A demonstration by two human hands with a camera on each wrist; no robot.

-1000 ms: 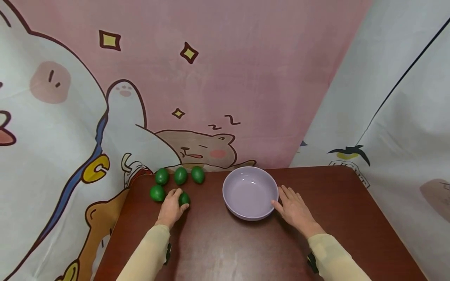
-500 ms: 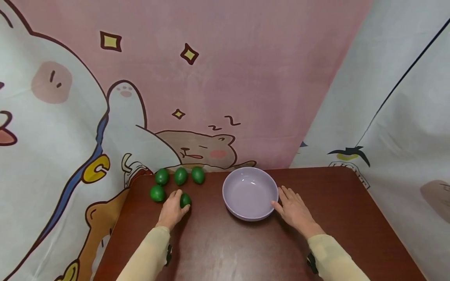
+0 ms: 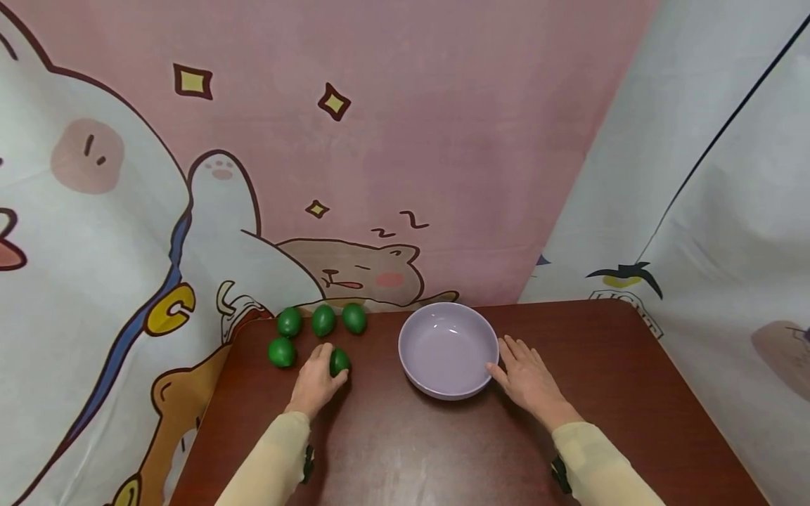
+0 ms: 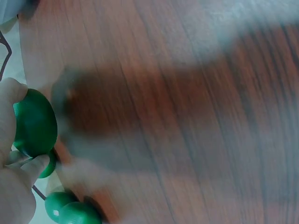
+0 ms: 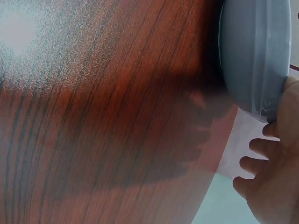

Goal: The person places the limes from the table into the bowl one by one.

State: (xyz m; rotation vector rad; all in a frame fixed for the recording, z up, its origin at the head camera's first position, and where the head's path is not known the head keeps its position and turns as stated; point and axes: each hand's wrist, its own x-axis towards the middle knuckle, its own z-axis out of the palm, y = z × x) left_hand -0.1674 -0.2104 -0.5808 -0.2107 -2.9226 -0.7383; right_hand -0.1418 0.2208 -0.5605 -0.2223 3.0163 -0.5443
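My left hand (image 3: 316,381) pinches a smooth green lime (image 3: 339,361) between thumb and fingers, left of the bowl. In the left wrist view, this lime (image 4: 36,123) sits between the fingertips at the left edge; whether it clears the table is hard to tell. A round, shallow lilac bowl (image 3: 448,351) stands upright on the table with nothing in it. Beside its right side is my right hand (image 3: 530,383), fingers straight, thumb at the rim. The right wrist view has the bowl's outer wall (image 5: 254,56) close to that hand.
Several more limes lie at the table's back left: a rear row with one lime (image 3: 323,320) in its middle, and another lime (image 3: 281,352) in front. A brown wooden table (image 3: 405,450) meets a cartoon-printed cloth (image 3: 474,176) behind it.
The left hand has shifted slightly to the right with the lime, away from the other limes. The right hand has stayed beside the bowl. The head view has shifted a little.
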